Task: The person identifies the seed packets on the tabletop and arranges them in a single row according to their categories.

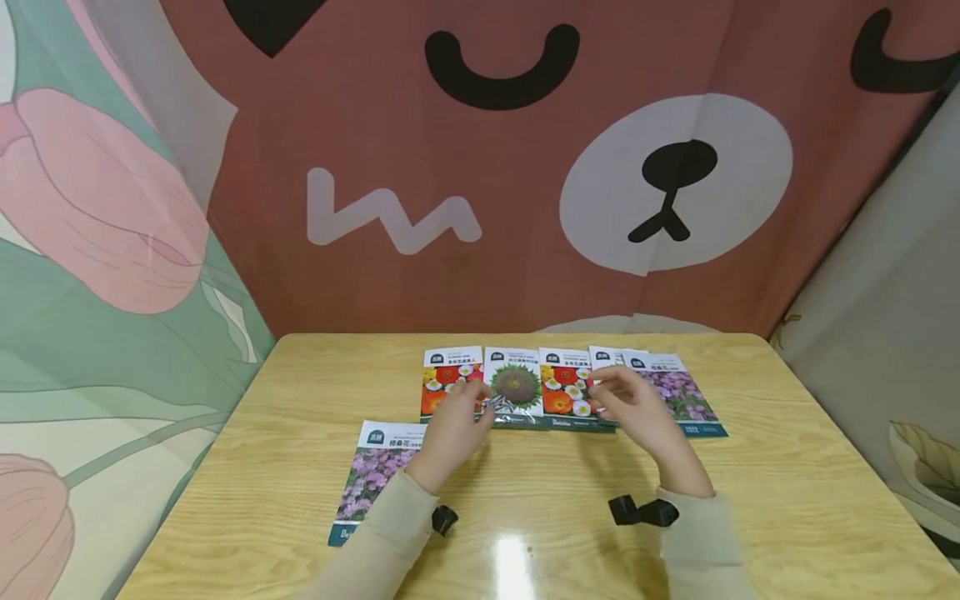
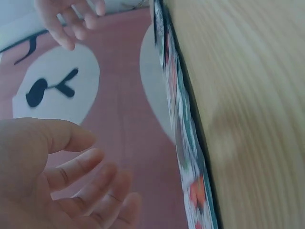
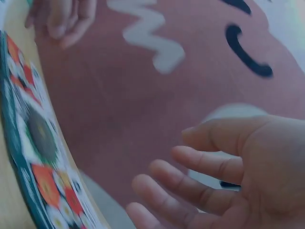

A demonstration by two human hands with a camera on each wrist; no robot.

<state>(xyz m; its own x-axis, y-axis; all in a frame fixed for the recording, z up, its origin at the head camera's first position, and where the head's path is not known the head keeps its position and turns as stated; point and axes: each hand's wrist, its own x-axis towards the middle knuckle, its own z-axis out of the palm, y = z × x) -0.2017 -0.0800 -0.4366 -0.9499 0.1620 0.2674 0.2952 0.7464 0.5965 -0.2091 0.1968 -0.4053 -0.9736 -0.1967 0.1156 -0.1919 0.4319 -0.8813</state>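
Flower seed packets lie in an overlapping row near the back of the table. From the left come a red-and-orange flower packet, a sunflower packet, a second red-and-orange packet, a mostly covered packet and a purple-flower packet. My left hand hovers by the left part of the row, its loosely bent fingers holding nothing in the left wrist view. Over the right part hovers my right hand, also empty, fingers relaxed and apart. Another purple-flower packet lies front left, partly hidden by my left arm.
The wooden table meets a bear-print cloth at the back. A floral cloth hangs on the left and a pale one on the right. Black wrist-camera mounts sit under both sleeves.
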